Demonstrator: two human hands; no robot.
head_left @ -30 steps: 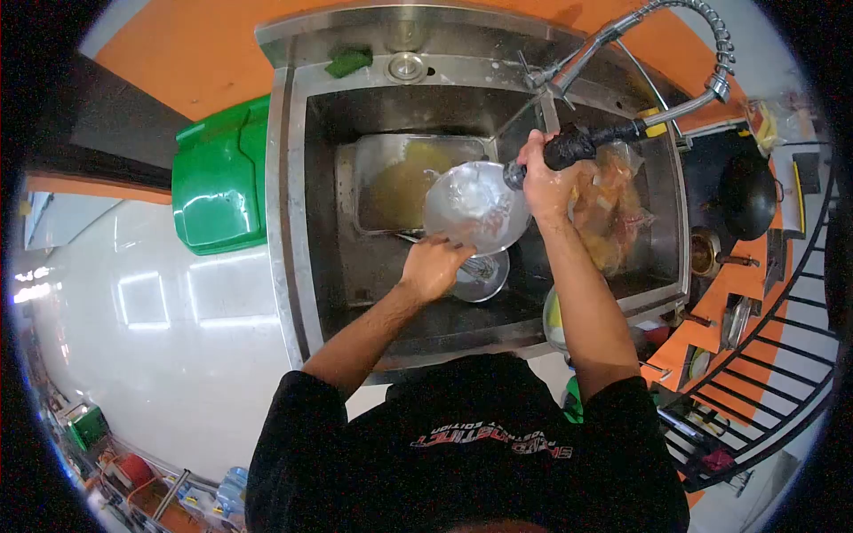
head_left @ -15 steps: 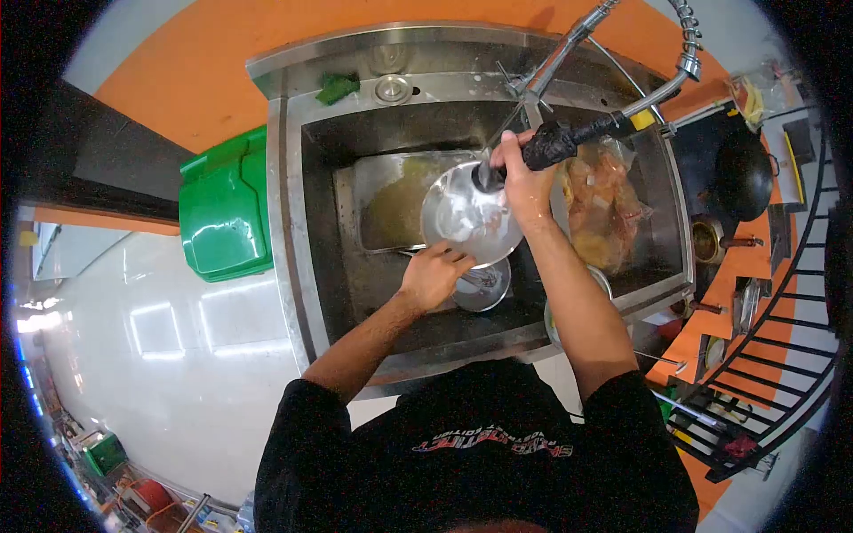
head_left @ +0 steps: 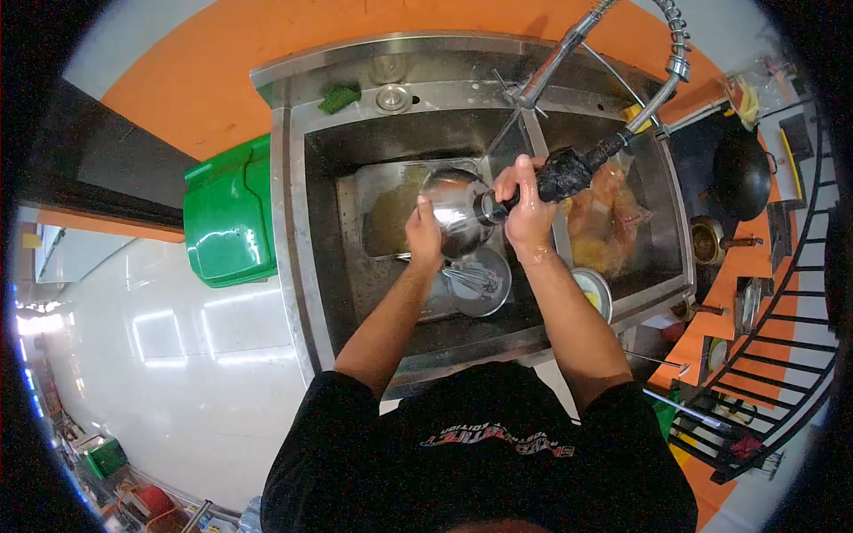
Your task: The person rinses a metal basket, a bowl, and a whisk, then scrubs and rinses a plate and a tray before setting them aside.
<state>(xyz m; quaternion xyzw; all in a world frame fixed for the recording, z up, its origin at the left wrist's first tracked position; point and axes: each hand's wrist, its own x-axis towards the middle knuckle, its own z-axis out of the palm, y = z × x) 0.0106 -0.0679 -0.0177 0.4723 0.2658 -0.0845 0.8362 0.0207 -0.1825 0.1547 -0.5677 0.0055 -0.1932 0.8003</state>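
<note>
My left hand (head_left: 426, 233) is closed on the rim of a shiny metal bowl (head_left: 459, 233), tilted on its side over the left sink basin. In my right hand (head_left: 530, 209) is a spray faucet (head_left: 566, 174) with a black-wrapped handle, its nozzle pointed at the bowl. Below the bowl, a whisk (head_left: 475, 279) rests in a second round metal bowl (head_left: 491, 302) inside the basin. Behind the bowl, a rectangular metal tray (head_left: 371, 175) lies in the sink, partly hidden.
The right basin holds a plastic bag of orange-pink food (head_left: 604, 213). Near its front left corner is a small metal bowl (head_left: 591, 286). A green scouring pad (head_left: 338, 98) and a drain strainer (head_left: 393, 99) sit on the back ledge. A green bin (head_left: 229, 218) stands left of the sink.
The bowl has been turned from its inside facing up to its outer side showing. My left hand has moved up along its left side. The spray nozzle has shifted slightly down and right.
</note>
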